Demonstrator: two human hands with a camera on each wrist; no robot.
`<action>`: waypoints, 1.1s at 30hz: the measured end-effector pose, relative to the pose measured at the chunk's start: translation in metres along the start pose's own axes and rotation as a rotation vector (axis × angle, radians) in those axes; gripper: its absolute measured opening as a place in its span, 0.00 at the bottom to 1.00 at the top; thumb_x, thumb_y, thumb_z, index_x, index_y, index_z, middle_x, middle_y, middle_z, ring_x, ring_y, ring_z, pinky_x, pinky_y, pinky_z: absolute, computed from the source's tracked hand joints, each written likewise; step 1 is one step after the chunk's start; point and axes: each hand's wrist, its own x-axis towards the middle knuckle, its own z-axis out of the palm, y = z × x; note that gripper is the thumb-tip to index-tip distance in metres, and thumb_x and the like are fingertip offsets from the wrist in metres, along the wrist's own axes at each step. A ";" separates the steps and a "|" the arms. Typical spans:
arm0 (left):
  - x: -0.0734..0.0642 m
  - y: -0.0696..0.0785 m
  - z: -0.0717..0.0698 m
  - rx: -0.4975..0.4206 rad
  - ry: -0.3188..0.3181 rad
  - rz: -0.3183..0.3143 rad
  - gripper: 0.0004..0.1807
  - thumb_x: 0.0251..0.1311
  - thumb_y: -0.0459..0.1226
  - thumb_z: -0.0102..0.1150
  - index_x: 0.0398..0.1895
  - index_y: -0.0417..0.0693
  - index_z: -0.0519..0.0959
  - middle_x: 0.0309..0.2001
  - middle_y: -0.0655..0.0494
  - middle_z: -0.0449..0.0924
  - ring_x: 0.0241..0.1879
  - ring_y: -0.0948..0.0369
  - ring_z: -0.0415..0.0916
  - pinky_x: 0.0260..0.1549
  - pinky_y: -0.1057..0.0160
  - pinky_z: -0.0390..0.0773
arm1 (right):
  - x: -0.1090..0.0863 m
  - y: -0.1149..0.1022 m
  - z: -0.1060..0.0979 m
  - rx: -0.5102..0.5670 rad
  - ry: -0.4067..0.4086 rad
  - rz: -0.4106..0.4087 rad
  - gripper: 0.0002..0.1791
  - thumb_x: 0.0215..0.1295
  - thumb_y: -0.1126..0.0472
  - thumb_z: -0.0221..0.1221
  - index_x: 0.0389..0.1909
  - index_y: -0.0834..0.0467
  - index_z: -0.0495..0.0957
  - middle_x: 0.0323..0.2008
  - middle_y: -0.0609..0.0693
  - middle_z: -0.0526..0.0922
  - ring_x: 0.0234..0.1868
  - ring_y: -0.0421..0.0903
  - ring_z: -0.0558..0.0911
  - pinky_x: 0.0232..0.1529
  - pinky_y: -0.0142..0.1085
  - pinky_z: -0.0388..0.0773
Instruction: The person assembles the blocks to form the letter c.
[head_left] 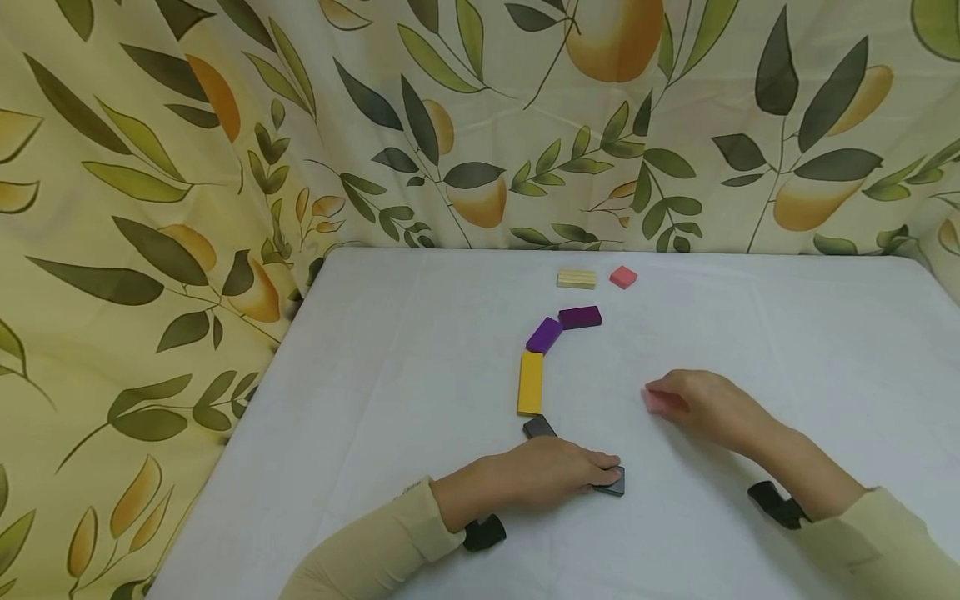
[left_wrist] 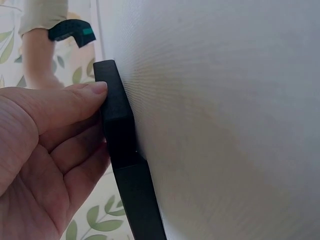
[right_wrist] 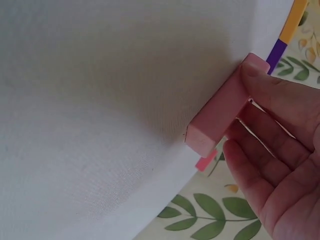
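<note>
My left hand [head_left: 536, 472] pinches a dark grey block [head_left: 617, 483] lying flat on the white tabletop. In the left wrist view the thumb rests along that block, and a second dark block touches its end. Part of a dark grey block [head_left: 538, 427] shows beyond the left hand; the hand hides the stretch between. From there the curved row runs on with a yellow block [head_left: 530, 383], a violet block [head_left: 544, 335] and a dark purple block [head_left: 580, 317]. To the right, my right hand [head_left: 708, 407] holds a pink block [right_wrist: 220, 110] between thumb and fingers.
At the back of the white table [head_left: 420, 333] lie a pale yellow ridged piece [head_left: 577, 278] and a coral-pink block [head_left: 623, 277]. Behind and left of the table hangs a leaf-patterned cloth [head_left: 480, 125]. Dark bands [head_left: 777, 505] sit on both wrists.
</note>
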 end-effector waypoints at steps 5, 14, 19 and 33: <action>0.001 0.001 0.001 -0.015 -0.012 -0.011 0.21 0.68 0.39 0.45 0.64 0.59 0.67 0.65 0.70 0.60 0.60 0.73 0.58 0.53 0.77 0.61 | -0.003 -0.003 0.001 0.002 0.004 0.004 0.14 0.50 0.66 0.67 0.38 0.68 0.82 0.32 0.53 0.83 0.37 0.53 0.81 0.39 0.46 0.77; 0.001 0.001 0.001 -0.020 -0.019 -0.016 0.21 0.68 0.39 0.45 0.64 0.60 0.67 0.65 0.70 0.60 0.60 0.73 0.59 0.53 0.76 0.61 | -0.008 -0.008 0.004 -0.018 0.003 -0.021 0.14 0.49 0.67 0.67 0.38 0.67 0.82 0.32 0.52 0.84 0.36 0.52 0.82 0.38 0.44 0.78; 0.000 0.001 0.000 -0.010 -0.016 -0.014 0.21 0.68 0.39 0.45 0.64 0.60 0.67 0.64 0.70 0.60 0.60 0.73 0.60 0.53 0.76 0.62 | -0.009 -0.009 0.005 -0.018 0.010 -0.045 0.14 0.48 0.66 0.68 0.37 0.66 0.82 0.32 0.52 0.83 0.36 0.51 0.82 0.38 0.44 0.78; 0.001 0.001 -0.001 0.000 -0.013 -0.006 0.21 0.68 0.39 0.45 0.64 0.59 0.67 0.65 0.70 0.60 0.60 0.73 0.60 0.53 0.76 0.61 | -0.013 -0.014 0.007 -0.015 0.017 -0.057 0.14 0.47 0.66 0.69 0.37 0.64 0.82 0.31 0.48 0.83 0.35 0.48 0.82 0.37 0.42 0.78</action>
